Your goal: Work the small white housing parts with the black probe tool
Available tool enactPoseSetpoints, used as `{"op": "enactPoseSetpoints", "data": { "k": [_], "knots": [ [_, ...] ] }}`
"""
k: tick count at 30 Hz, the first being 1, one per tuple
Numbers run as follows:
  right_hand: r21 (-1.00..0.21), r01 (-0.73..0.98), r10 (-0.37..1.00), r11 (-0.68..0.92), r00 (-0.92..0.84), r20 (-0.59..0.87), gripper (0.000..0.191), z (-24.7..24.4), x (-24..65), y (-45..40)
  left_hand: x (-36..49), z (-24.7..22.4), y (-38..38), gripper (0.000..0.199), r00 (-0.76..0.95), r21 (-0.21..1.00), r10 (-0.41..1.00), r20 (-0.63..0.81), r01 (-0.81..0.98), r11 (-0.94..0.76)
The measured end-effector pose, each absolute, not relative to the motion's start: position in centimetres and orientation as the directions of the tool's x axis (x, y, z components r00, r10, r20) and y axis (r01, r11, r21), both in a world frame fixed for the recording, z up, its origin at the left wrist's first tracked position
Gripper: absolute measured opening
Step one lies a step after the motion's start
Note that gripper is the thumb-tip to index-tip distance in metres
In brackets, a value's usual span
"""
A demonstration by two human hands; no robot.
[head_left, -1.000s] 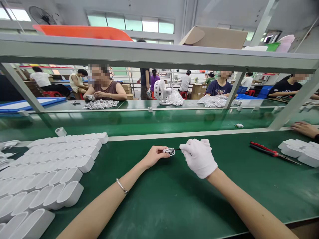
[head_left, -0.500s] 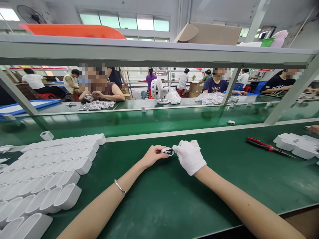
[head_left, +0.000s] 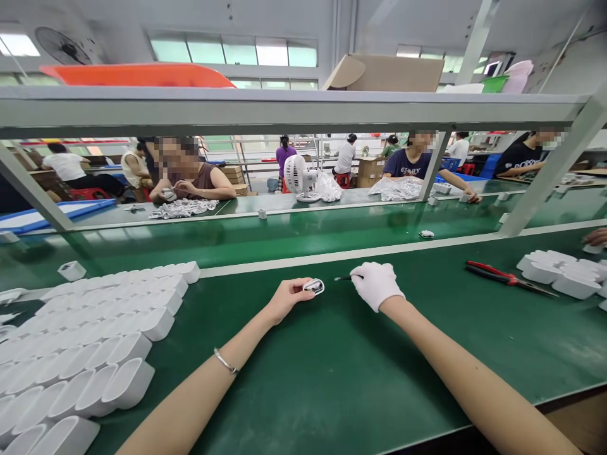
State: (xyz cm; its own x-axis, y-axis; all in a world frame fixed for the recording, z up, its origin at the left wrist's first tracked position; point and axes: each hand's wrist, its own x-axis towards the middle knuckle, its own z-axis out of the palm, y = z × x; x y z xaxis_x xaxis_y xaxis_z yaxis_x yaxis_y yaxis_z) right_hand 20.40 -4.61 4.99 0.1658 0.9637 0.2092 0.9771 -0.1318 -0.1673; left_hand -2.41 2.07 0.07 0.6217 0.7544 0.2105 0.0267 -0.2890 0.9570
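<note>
My bare left hand [head_left: 286, 299] is closed on a small white oval housing [head_left: 313, 287], whose open end shows dark and light parts inside. To its right, my white-gloved right hand [head_left: 377, 284] pinches a thin dark tool [head_left: 342, 278] that points left toward the housing, with a gap between them. Both hands are above the green work surface [head_left: 303, 392]. What the dark tool is exactly is too small to tell.
Rows of white housings [head_left: 128, 379] fill the left side. Red-and-black pliers [head_left: 509, 278] lie at the right, beside more white housings [head_left: 564, 272]. A green belt [head_left: 303, 237] carries small parts beyond a white strip. A shelf [head_left: 284, 114] spans overhead; co-workers sit opposite.
My right hand has drawn back to the right from the housing, and the dark tool now shows. Small white parts on the belt have shifted left. A co-worker's arm now reaches toward the belt.
</note>
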Motion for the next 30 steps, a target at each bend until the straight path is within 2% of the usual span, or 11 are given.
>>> {"op": "enactPoseSetpoints", "data": {
  "k": [2, 5, 8, 10, 11, 14, 17, 20, 25, 28, 30],
  "knots": [
    [-0.166, 0.976, 0.98, -0.144, 0.164, 0.112, 0.021, 4.3, 20.6, -4.4, -2.5, 0.0, 2.2, 0.036, 0.614, 0.939, 0.752, 0.24, 0.048, -0.34],
    [-0.209, 0.97, 0.979, -0.123, 0.153, 0.133, 0.026, 3.7, 20.2, -4.5, -2.5, -0.2, 2.3, 0.036, 0.601, 0.884, 0.734, 0.318, 0.092, -0.458],
    [-0.632, 0.775, 0.974, 0.023, 0.126, 0.19, 0.042, 3.3, 19.0, -4.6, -2.2, -0.4, 1.9, 0.035, 0.557, 0.768, 0.693, 0.458, 0.144, -0.624],
    [-0.917, 0.387, 0.989, 0.101, 0.062, 0.136, 0.055, 2.7, 18.1, -4.6, -2.0, -0.4, 1.4, 0.04, 0.521, 0.642, 0.627, 0.579, 0.183, -0.744],
    [-0.972, 0.209, 0.994, 0.105, 0.008, 0.11, 0.06, 2.3, 17.7, -4.6, -2.0, -0.4, 1.1, 0.041, 0.512, 0.564, 0.575, 0.638, 0.197, -0.802],
    [-0.99, -0.027, 0.987, 0.14, -0.069, 0.142, 0.057, 1.0, 16.6, -4.6, -2.0, -0.4, 0.6, 0.034, 0.512, 0.307, 0.371, 0.775, 0.208, -0.929],
    [-0.976, -0.052, 0.976, 0.212, -0.042, 0.215, 0.044, 0.4, 16.3, -4.7, -2.2, -0.4, 0.6, 0.027, 0.506, 0.089, 0.189, 0.841, 0.216, -0.972],
    [-0.964, -0.058, 0.964, 0.259, -0.037, 0.262, 0.038, 0.2, 16.3, -4.8, -2.5, -0.3, 0.7, 0.024, 0.503, -0.035, 0.086, 0.86, 0.226, -0.974],
    [-0.94, 0.0, 0.938, 0.341, -0.066, 0.341, 0.031, -0.1, 16.5, -4.7, -2.3, 0.1, 0.3, 0.017, 0.48, 0.038, 0.161, 0.863, 0.255, -0.966],
    [-0.879, 0.157, 0.893, 0.451, -0.079, 0.444, 0.038, -0.4, 16.7, -4.4, -2.2, 0.3, 0.1, 0.012, 0.425, 0.234, 0.348, 0.836, 0.297, -0.926],
    [-0.789, 0.296, 0.841, 0.538, -0.119, 0.528, 0.054, -0.6, 16.9, -4.2, -2.0, 0.3, 0.0, 0.022, 0.385, 0.401, 0.504, 0.773, 0.318, -0.859]
  ]
}}
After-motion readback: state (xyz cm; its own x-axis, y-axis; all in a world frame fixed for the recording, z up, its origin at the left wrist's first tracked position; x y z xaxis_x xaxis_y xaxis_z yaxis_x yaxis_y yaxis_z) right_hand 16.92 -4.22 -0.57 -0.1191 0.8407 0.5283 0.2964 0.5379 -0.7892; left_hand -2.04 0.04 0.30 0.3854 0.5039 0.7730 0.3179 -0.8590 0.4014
